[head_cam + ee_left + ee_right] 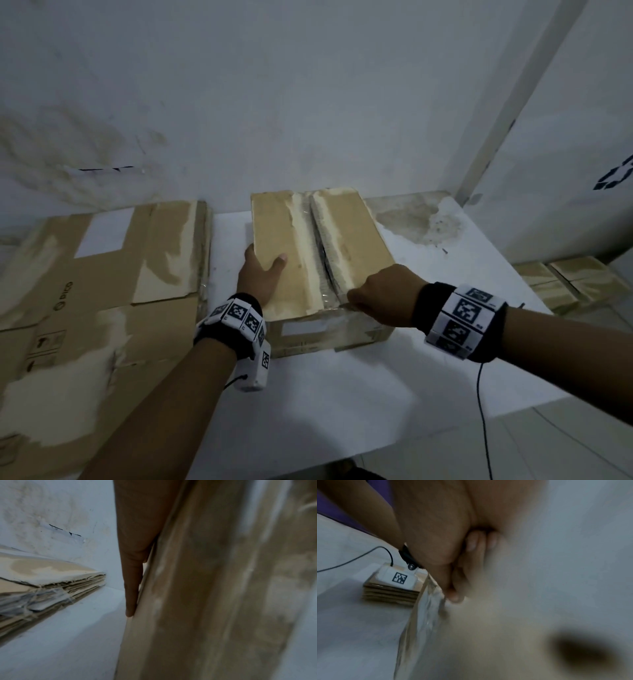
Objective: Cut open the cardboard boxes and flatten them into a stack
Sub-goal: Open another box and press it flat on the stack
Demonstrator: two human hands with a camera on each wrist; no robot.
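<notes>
On the white table (342,404), a closed brown cardboard box (291,246) with a taped centre seam stood between a flattened stack of brown cardboard sheets (102,274) to its left and the wall corner behind. The left hand (262,274) steadied the box, fingers (132,588) straight along its left side and thumb on the top flap. The right hand (387,298) was fisted at the near end of the seam, fingers (474,545) curled tight; a thin pale tip showed at the fist, apparently a cutter, though blur hid it. More cardboard boxes (568,284) lay lower at right. The cut likely ran along the clear tape (428,607); done well, the blade stays shallow, travels within the seam, and the bracing hand remains clear of its path.
</notes>
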